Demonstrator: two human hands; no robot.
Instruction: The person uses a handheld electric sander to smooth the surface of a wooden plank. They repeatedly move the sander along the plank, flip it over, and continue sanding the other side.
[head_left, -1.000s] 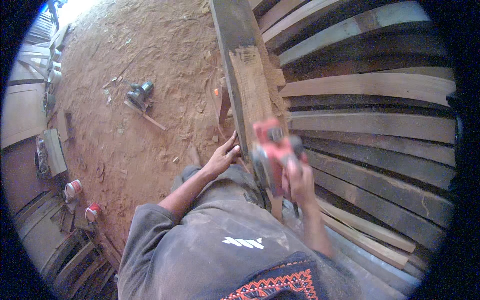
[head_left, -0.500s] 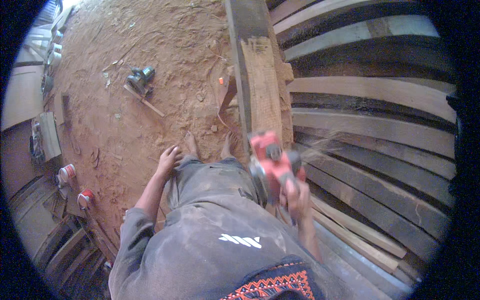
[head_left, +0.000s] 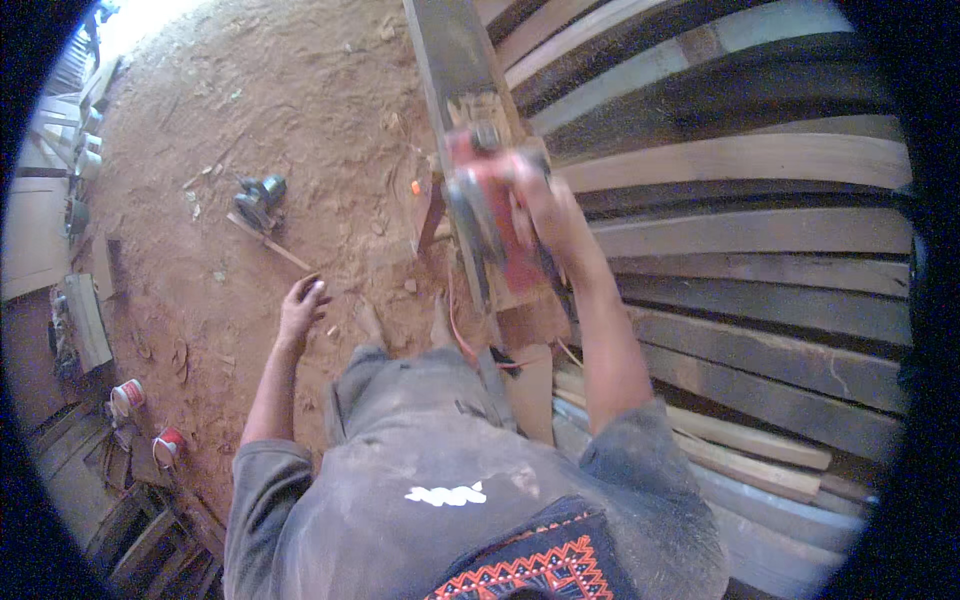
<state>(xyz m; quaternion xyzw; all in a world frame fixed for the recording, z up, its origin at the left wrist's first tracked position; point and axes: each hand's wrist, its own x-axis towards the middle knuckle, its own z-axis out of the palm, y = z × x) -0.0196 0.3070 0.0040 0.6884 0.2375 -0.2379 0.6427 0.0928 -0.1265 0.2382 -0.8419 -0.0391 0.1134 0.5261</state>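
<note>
My right hand [head_left: 545,208] is closed around the handle of a red electric planer [head_left: 503,190], which is smeared by motion. The planer sits on a long wooden beam [head_left: 452,58] that runs away from me. Beyond the tool the beam's top is dark grey, with a paler, freshly cut patch beside the planer's front. A reddish cord [head_left: 456,325] hangs below the beam near my feet. Free of any object, my left hand [head_left: 303,308] hangs over the dusty floor, its fingers loosely bent and apart.
Long boards [head_left: 740,235] lie stacked along the right. Another power tool [head_left: 260,198] rests on the sawdust-covered floor beside a thin wooden strip [head_left: 270,242]. Two small buckets, one red and white [head_left: 127,397] and one red [head_left: 168,447], stand at lower left among wood pieces.
My right arm has stretched forward, carrying the planer farther along the beam, away from my body. My left hand has swung slightly outward to the left, and its fingers have spread a little.
</note>
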